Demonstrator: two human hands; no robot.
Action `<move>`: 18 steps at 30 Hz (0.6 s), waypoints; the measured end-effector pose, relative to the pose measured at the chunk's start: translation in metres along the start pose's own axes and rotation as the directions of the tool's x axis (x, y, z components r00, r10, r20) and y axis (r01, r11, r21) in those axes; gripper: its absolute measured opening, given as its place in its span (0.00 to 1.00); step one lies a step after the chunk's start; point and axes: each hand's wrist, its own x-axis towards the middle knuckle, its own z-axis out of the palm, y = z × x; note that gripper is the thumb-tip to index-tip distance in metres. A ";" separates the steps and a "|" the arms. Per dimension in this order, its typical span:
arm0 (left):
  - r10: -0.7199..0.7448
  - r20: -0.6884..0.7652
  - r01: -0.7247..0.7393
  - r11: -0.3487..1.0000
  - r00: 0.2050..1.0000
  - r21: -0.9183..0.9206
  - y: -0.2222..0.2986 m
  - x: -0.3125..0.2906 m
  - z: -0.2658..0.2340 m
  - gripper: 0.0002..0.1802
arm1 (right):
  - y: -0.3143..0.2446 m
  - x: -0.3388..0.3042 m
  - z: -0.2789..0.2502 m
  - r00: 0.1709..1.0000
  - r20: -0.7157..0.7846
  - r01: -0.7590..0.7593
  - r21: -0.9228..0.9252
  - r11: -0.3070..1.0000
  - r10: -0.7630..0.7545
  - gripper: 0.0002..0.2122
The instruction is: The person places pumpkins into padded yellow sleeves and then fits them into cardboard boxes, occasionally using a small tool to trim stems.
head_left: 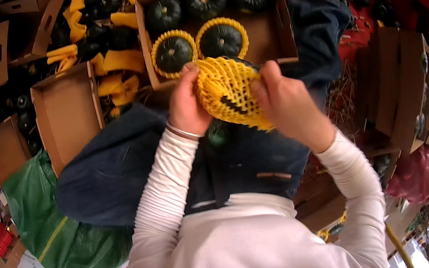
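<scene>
A yellow foam net sleeve (226, 84) is stretched between my two hands, above my lap and just in front of an open cardboard box (278, 38). My left hand (187, 103) grips its left side, thumb near the upper edge. On the other side my right hand (290, 107) pinches the net between thumb and fingers. Something dark shows through a gap in the mesh; I cannot tell whether it is inside. Below the net, a dark green round squash (218, 134) shows partly at my lap. In the box, two squashes (174, 54) wear yellow nets, and three bare squashes (206, 0) line the back.
An open cardboard box (67, 110) stands left of my leg, beside loose yellow foam nets (118, 85) and more dark squashes. A green plastic sack (55, 217) lies at the left. Cardboard boxes (402, 85) are stacked at the right, near red sheeting (419, 170).
</scene>
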 end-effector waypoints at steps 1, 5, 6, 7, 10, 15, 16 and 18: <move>-0.005 0.082 0.003 1.000 0.997 0.017 0.009 -0.004 -0.013 0.11 | -0.011 -0.005 0.005 0.998 -0.030 0.060 0.050 0.997 -0.059 0.08; 0.028 0.038 -0.031 0.996 0.999 0.083 0.009 -0.025 -0.018 0.20 | 0.018 0.006 0.034 0.965 0.121 -0.232 0.808 0.541 0.233 0.10; -0.002 0.055 0.000 0.999 0.998 0.032 0.014 -0.037 -0.005 0.20 | 0.014 0.006 0.040 0.954 0.160 -0.264 0.850 0.455 0.254 0.09; -0.028 0.030 0.027 1.000 0.999 0.008 0.013 -0.049 0.001 0.25 | 0.007 0.005 0.043 0.947 0.196 -0.285 0.880 0.381 0.256 0.09; -0.422 0.297 0.482 0.860 0.856 -0.167 0.004 -0.077 -0.019 0.36 | -0.016 -0.003 0.046 0.959 0.188 -0.246 0.923 0.296 0.210 0.08; 0.042 0.067 -0.058 0.963 0.997 0.264 -0.006 -0.099 -0.024 0.38 | -0.015 -0.036 0.041 0.970 0.242 -0.220 0.832 0.510 0.023 0.29; 0.105 0.059 -0.119 0.932 0.993 0.343 -0.005 -0.097 -0.025 0.43 | -0.024 -0.043 0.047 0.958 0.284 -0.259 0.821 0.508 0.030 0.32; 0.066 0.058 -0.080 0.950 0.996 0.301 -0.004 -0.099 -0.022 0.43 | -0.028 -0.044 0.049 0.926 0.371 -0.371 0.864 0.342 0.069 0.44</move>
